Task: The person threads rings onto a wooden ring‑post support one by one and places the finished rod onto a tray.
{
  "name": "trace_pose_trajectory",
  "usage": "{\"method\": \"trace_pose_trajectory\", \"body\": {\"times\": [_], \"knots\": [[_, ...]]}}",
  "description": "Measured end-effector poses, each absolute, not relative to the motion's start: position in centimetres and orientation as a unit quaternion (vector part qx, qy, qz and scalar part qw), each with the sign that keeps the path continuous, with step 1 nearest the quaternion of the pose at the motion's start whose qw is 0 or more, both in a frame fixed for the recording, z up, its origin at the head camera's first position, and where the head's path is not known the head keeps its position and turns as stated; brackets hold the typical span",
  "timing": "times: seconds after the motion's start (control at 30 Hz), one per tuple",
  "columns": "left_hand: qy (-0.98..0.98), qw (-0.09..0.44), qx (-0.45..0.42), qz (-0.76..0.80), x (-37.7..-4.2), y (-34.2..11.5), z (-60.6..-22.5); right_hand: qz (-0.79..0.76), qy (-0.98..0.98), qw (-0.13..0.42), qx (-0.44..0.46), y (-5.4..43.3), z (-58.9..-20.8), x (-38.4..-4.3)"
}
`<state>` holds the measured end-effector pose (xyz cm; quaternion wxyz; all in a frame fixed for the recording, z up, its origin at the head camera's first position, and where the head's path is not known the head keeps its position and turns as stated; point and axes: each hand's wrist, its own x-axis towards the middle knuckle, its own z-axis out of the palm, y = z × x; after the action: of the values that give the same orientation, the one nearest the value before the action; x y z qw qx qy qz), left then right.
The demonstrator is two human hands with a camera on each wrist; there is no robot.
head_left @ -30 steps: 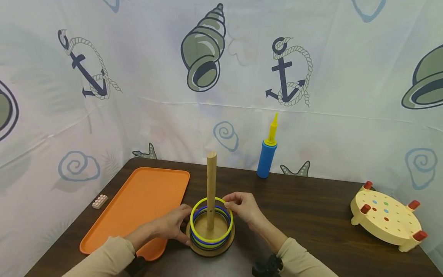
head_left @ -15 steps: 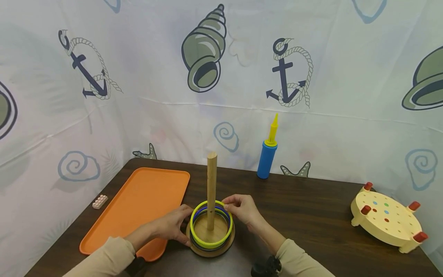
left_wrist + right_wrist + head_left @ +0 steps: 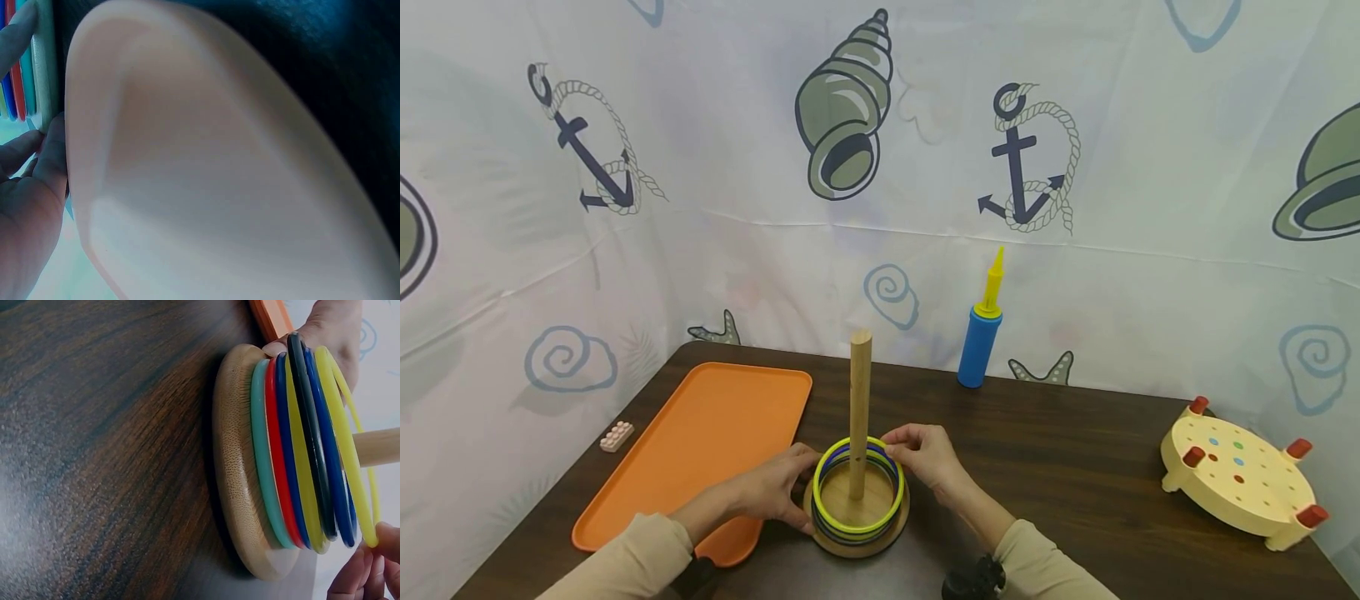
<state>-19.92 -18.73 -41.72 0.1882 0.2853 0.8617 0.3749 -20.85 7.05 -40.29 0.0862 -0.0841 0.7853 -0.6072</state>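
Note:
My right hand (image 3: 928, 457) pinches the top yellow ring (image 3: 340, 440) at its far right edge, between thumb and fingertips. That ring circles the upright wooden peg (image 3: 860, 400) and tilts slightly, its pinched side lifted off the stack. Under it lie several rings, among them a black ring (image 3: 312, 437), a red ring (image 3: 282, 462) and a teal ring (image 3: 265, 456), stacked on the round wooden base (image 3: 232, 456). At the left of the stack my left hand (image 3: 775, 485) holds the base, thumb at the near side and fingers at the far side.
An orange tray (image 3: 722, 433) lies left of the stand, partly under my left forearm. Farther left is a small pink block (image 3: 617, 437). A blue and yellow hand pump (image 3: 977, 346) stands at the back. On the right sits a cream pegboard (image 3: 1236, 471) with red pegs.
My right hand has lowered slightly, bringing the yellow ring down closer to the rings beneath. The left hand stays in place at the base.

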Motion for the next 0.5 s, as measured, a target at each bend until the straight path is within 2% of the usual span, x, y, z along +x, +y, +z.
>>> {"method": "trace_pose_trajectory", "body": {"times": [0.5], "knots": [[0.866, 0.186, 0.291, 0.362, -19.96, -18.75, -41.68, -0.610, 0.785, 0.073, -0.076, 6.98, -40.82, -20.83]]}}
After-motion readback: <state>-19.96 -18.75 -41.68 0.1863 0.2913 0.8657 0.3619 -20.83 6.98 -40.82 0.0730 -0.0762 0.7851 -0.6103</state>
